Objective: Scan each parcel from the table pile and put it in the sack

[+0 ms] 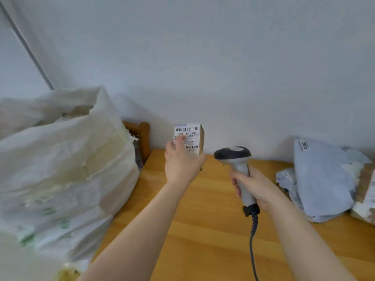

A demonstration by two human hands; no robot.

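Observation:
My left hand (181,163) holds a small brown cardboard parcel (191,139) upright above the table, its white barcode label facing me. My right hand (256,187) grips the grey handle of a barcode scanner (233,154), whose dark head sits just right of the parcel and points toward it. A big white woven sack (60,169) stands open at the left of the table, with parcels showing inside its mouth. The pile of parcels (322,179) lies at the right: a large grey-blue mailer bag on top of smaller bags and a brown box edge.
The wooden table (203,220) runs from the middle to the right edge. A wooden chair back (142,134) stands between sack and table. The scanner's coiled cable (253,240) hangs down toward me. A white wall is close behind.

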